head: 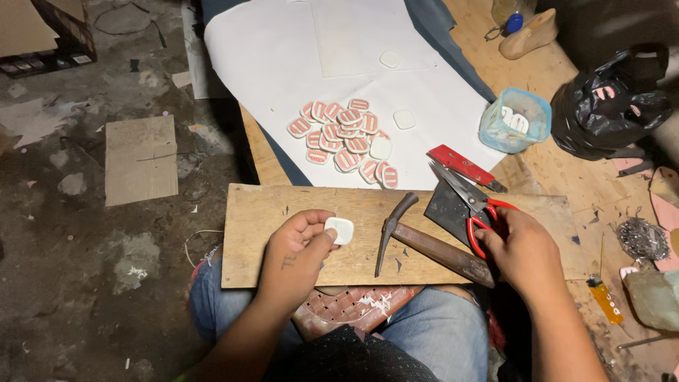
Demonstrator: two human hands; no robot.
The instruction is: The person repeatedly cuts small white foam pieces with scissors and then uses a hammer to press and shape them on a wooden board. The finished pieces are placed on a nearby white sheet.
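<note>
White square piece (340, 230), small, light and probably stiff, sits pinched at its edges in your left hand (297, 247) over the wooden board (283, 212); your right hand (520, 247) closes on red-handled scissors (470, 201) beside the hammer (424, 244).

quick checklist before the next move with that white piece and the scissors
1. White piece pinched in left hand fingers: ok.
2. Right hand on the red scissors handles: ok.
3. Scissors blades shut: ok.
4. Hammer lying on the wooden board between the hands, close to the cutting path: not ok.
5. Board steady on the lap: cannot tell.
6. Pile of red and white pieces on the white paper, apart from the hands: ok.
</note>
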